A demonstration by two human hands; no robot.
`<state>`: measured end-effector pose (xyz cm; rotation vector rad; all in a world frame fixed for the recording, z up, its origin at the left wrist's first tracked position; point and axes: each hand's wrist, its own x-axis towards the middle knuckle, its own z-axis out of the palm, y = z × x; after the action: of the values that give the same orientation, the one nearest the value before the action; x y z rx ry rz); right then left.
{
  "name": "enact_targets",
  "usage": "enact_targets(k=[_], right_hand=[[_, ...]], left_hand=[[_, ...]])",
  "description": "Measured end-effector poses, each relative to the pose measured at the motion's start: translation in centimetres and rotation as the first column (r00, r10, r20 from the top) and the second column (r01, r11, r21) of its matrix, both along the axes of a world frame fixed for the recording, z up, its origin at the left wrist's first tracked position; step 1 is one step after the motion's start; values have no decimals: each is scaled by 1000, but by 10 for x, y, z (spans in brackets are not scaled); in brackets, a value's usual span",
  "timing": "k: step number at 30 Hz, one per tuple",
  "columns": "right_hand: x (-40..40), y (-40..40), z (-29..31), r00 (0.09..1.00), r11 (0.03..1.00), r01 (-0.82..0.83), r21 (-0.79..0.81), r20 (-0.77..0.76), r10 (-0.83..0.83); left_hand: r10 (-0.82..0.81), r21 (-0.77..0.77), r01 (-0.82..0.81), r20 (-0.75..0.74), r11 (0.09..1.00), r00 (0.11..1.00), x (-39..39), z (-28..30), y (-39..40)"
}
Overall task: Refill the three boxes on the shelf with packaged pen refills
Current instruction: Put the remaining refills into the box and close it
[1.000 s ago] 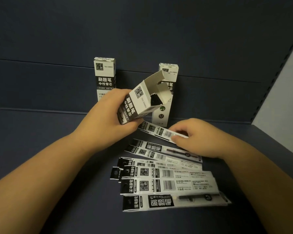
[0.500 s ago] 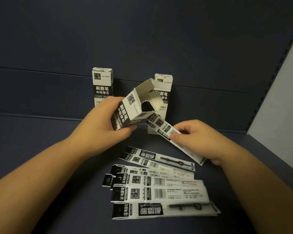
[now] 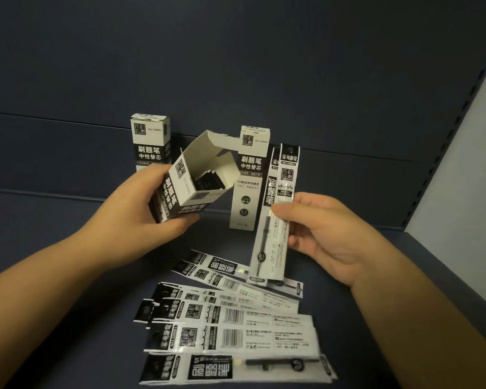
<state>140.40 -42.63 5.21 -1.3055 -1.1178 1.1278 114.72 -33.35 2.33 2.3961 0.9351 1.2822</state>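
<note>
Left hand (image 3: 141, 217) grips open box (image 3: 188, 183) tilted mouth-right, likely so packets slide in; some packets already inside. Right hand (image 3: 317, 234) pinches two refill packets (image 3: 275, 209) upright just beside the mouth. Loose packets (image 3: 227, 329) fan out on dark blue shelf (image 3: 54, 248); two upright boxes (image 3: 249, 178) stand against the back panel (image 3: 236, 66); pale wall (image 3: 460, 178) on the right.

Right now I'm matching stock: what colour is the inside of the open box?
Plain white card inside the open box, black-and-white print outside; head view.
</note>
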Motion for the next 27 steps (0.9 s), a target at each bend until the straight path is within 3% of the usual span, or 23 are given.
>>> enact_targets(k=[6, 16, 27], right_hand=[[-4, -4, 4, 982, 994, 0, 107, -188, 20], [-16, -14, 8, 944, 967, 42, 250, -326, 43], [-32, -20, 10, 849, 904, 259, 340, -526, -45]], left_hand=[[-5, 9, 5, -28, 1000, 1000, 0, 1, 0], [-10, -4, 10, -30, 1000, 999, -2, -1, 2], [-45, 0, 45, -24, 999, 999, -2, -5, 5]])
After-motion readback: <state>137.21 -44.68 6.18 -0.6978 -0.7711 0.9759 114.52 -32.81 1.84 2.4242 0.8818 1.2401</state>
